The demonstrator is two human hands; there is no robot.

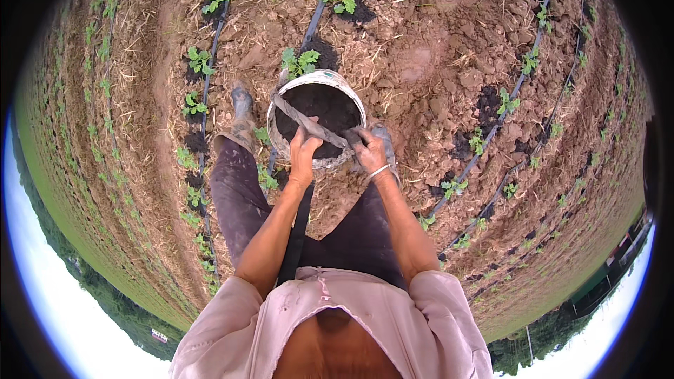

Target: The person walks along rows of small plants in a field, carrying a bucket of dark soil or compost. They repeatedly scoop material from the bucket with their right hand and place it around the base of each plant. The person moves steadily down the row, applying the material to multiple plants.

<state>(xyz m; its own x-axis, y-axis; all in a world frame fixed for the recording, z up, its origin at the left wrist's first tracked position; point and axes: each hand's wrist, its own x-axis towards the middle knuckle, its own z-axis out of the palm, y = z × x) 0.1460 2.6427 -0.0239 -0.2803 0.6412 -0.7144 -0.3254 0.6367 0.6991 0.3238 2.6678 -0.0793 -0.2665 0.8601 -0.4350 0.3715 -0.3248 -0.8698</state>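
A round white bucket [278, 137], streaked with dirt, stands between my feet and holds dark, loose soil [328, 104]. Across its mouth runs a twisted grey cloth strap [292, 112], from the upper left rim to the lower right. My left hand [304, 153] is closed around the strap over the bucket's middle. At the right rim, my right hand [370, 153], its fingers dark with soil, is closed on the strap's other end. A pale band circles my right wrist. What lies under the right fingers is partly hidden.
Leafy seedlings [300, 63] grow in rows in dark soil patches along black drip hoses [326, 1]. One seedling touches the bucket's far side. My muddy boots [242, 104] flank the bucket. Brown clods and straw [428, 42] cover the ground. A dark strap [298, 235] hangs by my left forearm.
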